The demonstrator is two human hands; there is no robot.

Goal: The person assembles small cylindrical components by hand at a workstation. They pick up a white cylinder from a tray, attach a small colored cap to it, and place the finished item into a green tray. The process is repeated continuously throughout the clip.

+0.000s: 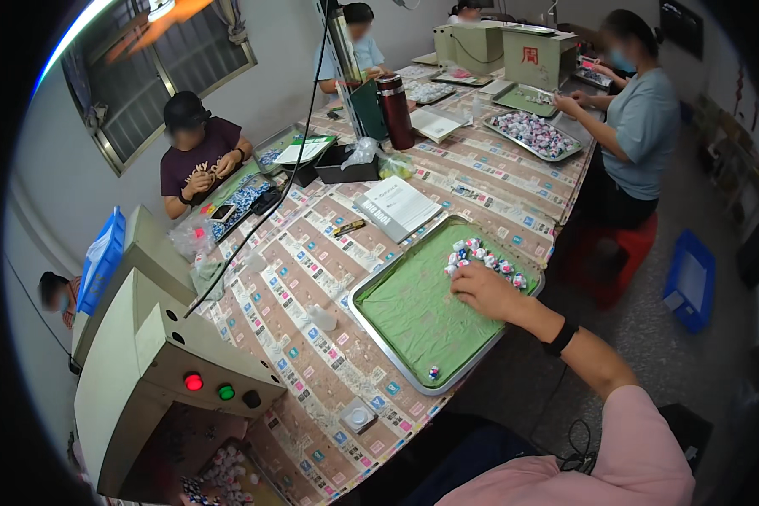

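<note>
My right hand (487, 292) reaches over a metal tray (396, 368) lined with green cloth (413, 302). Its fingers are curled down and close together beside a cluster of small white pieces (474, 250) with red and blue marks. Some of the pieces lie against the far side of the hand. The fingertips are partly hidden, so anything between them cannot be made out. One single small piece (433, 372) sits apart at the tray's near corner. My left hand is out of view.
A beige machine (156, 371) with red and green buttons stands at left, with more pieces in its opening. Near the tray lie a notebook (398, 208), a marker (349, 228) and a small square box (358, 415). A dark red flask (395, 111) stands farther off. Co-workers sit around the table.
</note>
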